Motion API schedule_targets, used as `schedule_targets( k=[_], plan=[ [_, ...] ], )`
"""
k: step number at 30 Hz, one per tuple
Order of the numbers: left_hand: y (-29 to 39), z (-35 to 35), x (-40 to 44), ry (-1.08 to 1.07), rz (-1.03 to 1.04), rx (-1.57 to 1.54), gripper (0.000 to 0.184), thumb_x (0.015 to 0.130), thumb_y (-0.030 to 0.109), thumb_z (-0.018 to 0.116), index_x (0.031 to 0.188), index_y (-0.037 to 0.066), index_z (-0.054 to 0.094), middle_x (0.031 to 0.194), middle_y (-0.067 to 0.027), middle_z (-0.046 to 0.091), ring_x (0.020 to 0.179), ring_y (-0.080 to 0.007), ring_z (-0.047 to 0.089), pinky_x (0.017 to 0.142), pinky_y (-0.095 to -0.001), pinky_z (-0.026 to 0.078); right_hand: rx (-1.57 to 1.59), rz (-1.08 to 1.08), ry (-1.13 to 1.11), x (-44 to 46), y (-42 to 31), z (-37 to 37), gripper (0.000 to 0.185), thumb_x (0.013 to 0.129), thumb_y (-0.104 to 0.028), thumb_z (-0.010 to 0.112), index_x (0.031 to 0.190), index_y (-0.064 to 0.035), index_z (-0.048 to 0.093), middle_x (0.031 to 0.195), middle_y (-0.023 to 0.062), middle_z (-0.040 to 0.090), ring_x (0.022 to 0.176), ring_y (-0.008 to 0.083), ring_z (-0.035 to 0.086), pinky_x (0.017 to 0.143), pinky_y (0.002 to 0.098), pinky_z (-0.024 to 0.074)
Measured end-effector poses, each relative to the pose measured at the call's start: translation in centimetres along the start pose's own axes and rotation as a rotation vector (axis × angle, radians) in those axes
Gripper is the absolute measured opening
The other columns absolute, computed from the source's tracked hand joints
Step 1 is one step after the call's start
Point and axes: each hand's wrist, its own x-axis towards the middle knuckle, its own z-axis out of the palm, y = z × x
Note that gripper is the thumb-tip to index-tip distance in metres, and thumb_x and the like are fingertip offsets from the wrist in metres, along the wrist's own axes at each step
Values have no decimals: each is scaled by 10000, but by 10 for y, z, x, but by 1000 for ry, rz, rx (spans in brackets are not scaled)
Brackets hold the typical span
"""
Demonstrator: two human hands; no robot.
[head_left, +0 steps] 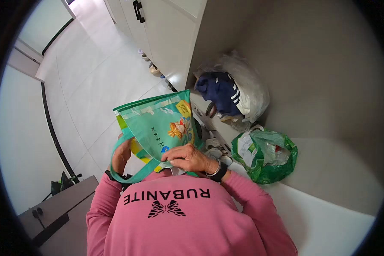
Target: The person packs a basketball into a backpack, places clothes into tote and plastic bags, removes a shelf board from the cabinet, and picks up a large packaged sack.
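A green tote bag (158,128) with cartoon print and yellow parts is held in front of my chest, tilted on its side. My right hand (185,158) is closed on its near edge, thumb and fingers pressed together by the handle (147,171). My left hand (122,154) grips the bag's left side, its fingers mostly hidden behind the bag and strap. A loop of the handle passes by my left wrist. What is inside the bag is hidden.
On the right, a pale bench (320,205) carries a green plastic bag (266,170) with crumpled packaging. Behind it sits a clear plastic bag (256,91) with a navy striped garment (219,91). Shoes (213,145) stand below. A white cabinet (168,38) is ahead; tiled floor (89,85) stretches left.
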Motion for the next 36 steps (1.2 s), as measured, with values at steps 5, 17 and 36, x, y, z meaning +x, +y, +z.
schedule_targets(
  k=[5, 17, 36],
  plan=[
    [5, 27, -10, 7, 298, 135, 128, 836, 151, 526, 914, 62, 577, 783, 10, 551, 664, -97, 515, 560, -257, 421, -158, 173, 182, -5, 44, -85, 228, 786, -152, 641, 967, -12, 630, 940, 82, 648, 828, 150, 610, 786, 268, 465],
    [33, 12, -101, 615, 459, 266, 260, 861, 152, 524, 1075, 13, 575, 1014, -76, 591, 933, -166, 533, 803, -296, 422, -1260, 878, 492, 9, 152, -274, 1211, 534, -519, 768, 1397, -10, 88, 1376, 365, 141, 1287, 478, 177, 1015, 588, 172],
    [-17, -17, -114, 769, 471, 379, 240, 872, 136, 509, 1049, -5, 591, 983, -54, 606, 882, -136, 542, 789, -264, 419, -824, 598, 837, -46, 139, -394, 456, 638, -101, 616, 1072, 34, 578, 1016, 224, 595, 956, 366, 568, 853, 432, 434]
  ],
)
